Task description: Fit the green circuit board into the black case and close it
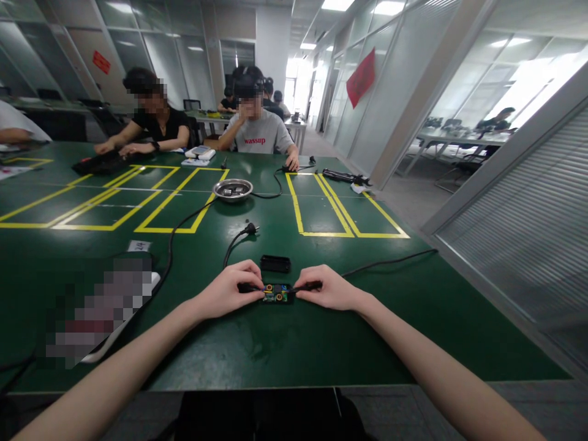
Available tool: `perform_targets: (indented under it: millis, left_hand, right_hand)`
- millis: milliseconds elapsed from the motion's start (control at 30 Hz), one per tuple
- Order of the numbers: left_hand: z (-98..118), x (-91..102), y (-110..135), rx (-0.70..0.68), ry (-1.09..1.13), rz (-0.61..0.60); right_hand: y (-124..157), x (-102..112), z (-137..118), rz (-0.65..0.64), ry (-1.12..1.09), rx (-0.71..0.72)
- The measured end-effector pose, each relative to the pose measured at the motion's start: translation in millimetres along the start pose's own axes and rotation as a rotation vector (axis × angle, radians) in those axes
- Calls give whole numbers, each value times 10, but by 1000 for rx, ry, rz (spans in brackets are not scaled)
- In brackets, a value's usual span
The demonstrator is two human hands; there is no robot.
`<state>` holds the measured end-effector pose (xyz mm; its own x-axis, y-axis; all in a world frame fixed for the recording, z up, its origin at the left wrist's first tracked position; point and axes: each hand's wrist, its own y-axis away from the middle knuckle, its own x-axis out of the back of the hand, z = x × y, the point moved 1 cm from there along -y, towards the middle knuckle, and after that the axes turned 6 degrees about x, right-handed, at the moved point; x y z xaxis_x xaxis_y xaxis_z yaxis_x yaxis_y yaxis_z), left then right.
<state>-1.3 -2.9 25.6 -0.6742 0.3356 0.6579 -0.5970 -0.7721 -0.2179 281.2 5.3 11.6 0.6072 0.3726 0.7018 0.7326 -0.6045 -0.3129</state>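
Observation:
A small open power adapter with its circuit board [277,293] showing lies on the green table [285,349] in front of me. My left hand [226,290] pinches the black cable stub at the board's left end. My right hand [329,288] grips the black cable at its right end. Both hands rest on the table, fingers curled. The adapter's black cover [275,264] lies just behind the board, untouched.
A loose black plug [250,229] and cord lie behind the cover. Farther back stands a metal bowl [233,190] among yellow tape lines. A white device lies at my left. Two people sit across the table; a glass wall runs along the right.

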Motion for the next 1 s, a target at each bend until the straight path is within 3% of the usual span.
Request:
perform_targets:
  millis: [433,567,867,1000]
  left_hand:
    - [-15,71,-7,80,3,-89]
    - [-35,56,-9,182,36,-25]
    - [-8,11,-22,190,62,-59]
    - [13,-28,-14,183,-70,18]
  right_hand:
    - [-24,-116,-67,111,91,-12]
    - [-41,-146,-57,134,56,-12]
    - [-58,-179,-167,105,172,-42]
    - [-61,-131,-215,33,244,-12]
